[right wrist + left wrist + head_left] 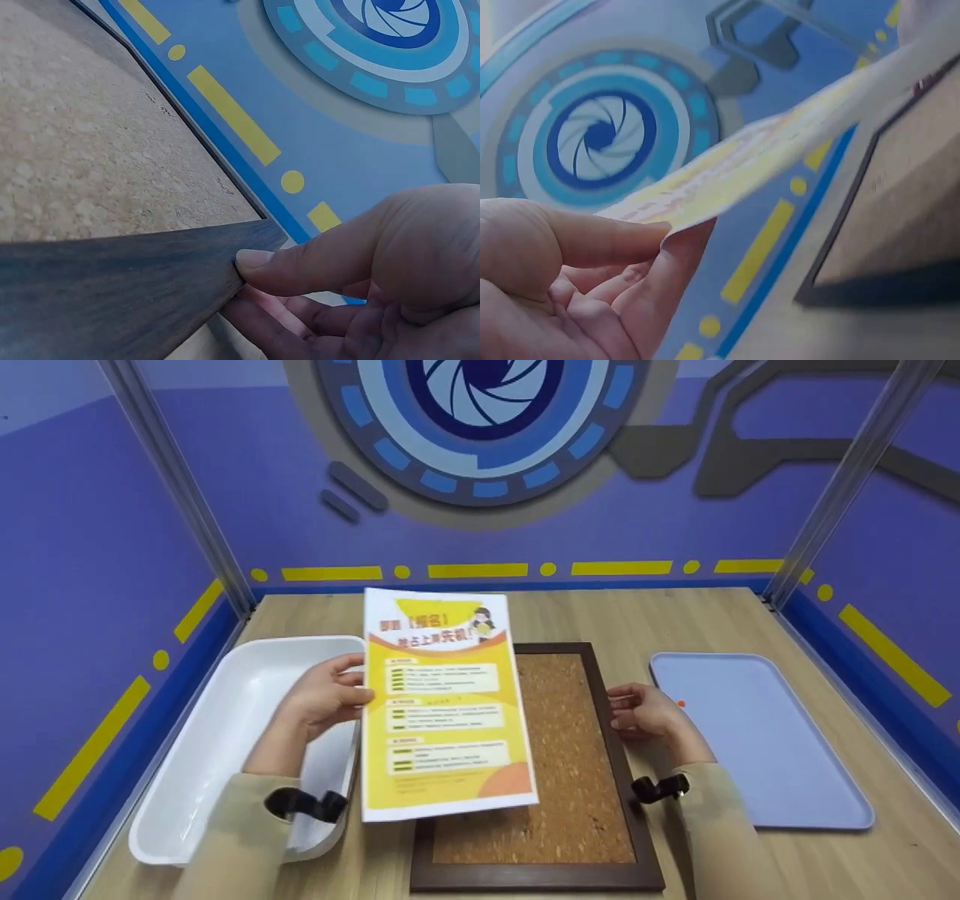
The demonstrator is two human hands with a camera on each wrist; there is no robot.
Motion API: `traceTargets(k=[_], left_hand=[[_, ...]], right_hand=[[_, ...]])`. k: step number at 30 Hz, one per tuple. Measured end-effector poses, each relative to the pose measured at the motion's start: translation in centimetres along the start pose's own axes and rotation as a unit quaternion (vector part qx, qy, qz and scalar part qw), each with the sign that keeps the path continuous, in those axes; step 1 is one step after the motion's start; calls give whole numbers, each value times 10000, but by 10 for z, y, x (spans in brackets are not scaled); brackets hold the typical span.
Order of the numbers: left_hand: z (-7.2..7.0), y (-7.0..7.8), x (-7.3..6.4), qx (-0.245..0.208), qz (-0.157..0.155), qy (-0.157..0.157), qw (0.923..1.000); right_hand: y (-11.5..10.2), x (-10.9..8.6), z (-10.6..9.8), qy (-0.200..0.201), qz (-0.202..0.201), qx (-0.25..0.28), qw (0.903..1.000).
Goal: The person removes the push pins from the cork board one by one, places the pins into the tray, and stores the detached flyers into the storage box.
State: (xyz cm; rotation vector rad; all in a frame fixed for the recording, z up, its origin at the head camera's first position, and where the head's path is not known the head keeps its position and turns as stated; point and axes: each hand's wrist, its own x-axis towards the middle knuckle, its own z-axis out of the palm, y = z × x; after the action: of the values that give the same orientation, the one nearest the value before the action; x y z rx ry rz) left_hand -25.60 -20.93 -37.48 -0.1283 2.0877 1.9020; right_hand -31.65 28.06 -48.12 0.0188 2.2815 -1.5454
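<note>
A yellow and white printed sheet (446, 712) with Chinese text hangs over the left part of a cork board (574, 750) with a dark brown frame. My left hand (322, 697) pinches the sheet's left edge; in the left wrist view the thumb lies on one face of the sheet (742, 172) and a finger on the other. At the board's right side, my right hand (649, 716) grips the brown frame edge. The right wrist view has the thumb on top of the frame (127, 277) and the fingers below its outer edge. Much of the board's left side is hidden behind the sheet.
A deep white tray (244, 675) stands on the left, partly behind the left forearm. On the right lies a flat pale blue tray (787, 750), with a small orange spot (681, 703) by its left edge. Blue printed panels (525, 544) enclose the wooden table (622, 607).
</note>
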Motion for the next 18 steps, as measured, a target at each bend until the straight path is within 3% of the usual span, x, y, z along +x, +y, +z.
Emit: traceTargets(k=[6, 12, 15, 18], left_hand=[[-65, -5, -9, -16, -455, 49, 9990], [-127, -11, -14, 411, -1267, 472, 9900], [-149, -17, -15, 707, -1620, 729, 9815], [-161, -24, -20, 880, -1883, 1115, 9718]], right_hand=[[4, -2, -2, 59, 44, 88, 9999], [4, -4, -3, 63, -6, -120, 9999], [3, -5, -3, 76, -57, -194, 9998], [2, -4, -1, 113, -49, -138, 9998]])
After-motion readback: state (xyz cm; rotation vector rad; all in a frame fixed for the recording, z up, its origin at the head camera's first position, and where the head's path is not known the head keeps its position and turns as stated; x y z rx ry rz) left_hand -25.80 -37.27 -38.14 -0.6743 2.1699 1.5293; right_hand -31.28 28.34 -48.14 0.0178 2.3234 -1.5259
